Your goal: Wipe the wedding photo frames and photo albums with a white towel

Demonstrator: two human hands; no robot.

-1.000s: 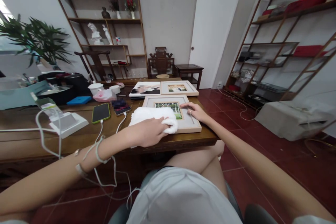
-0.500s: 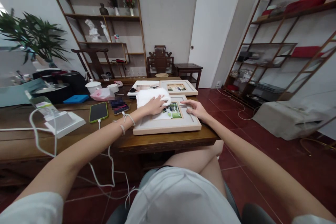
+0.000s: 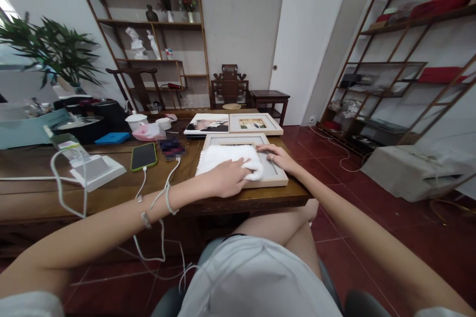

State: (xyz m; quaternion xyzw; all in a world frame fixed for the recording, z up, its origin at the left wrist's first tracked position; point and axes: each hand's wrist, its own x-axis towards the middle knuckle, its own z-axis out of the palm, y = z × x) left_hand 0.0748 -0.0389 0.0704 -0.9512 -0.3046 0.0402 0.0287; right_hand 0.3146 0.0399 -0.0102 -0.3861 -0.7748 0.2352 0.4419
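Observation:
A pale wooden picture frame (image 3: 273, 175) lies flat at the near right corner of the dark wooden table (image 3: 111, 190). A white towel (image 3: 226, 157) covers most of its glass. My left hand (image 3: 225, 179) presses down on the towel's near edge, fingers curled around the cloth. Resting on the frame's right border is my right hand (image 3: 277, 156), fingers stretched flat, a ring on one finger. Behind this frame lie a second framed picture (image 3: 254, 123) and a loose photo print (image 3: 207, 124).
A green-cased phone (image 3: 143, 156) and another phone (image 3: 171, 148) lie left of the frame with white charging cables trailing off the edge. A white box (image 3: 97, 171), blue tablet, cups and a pink packet sit farther left. Shelves, chairs and a grey printer stand around.
My left hand pushed the towel to the frame's far edge, then dragged it back toward me over the picture. My right hand stayed on the frame's right side.

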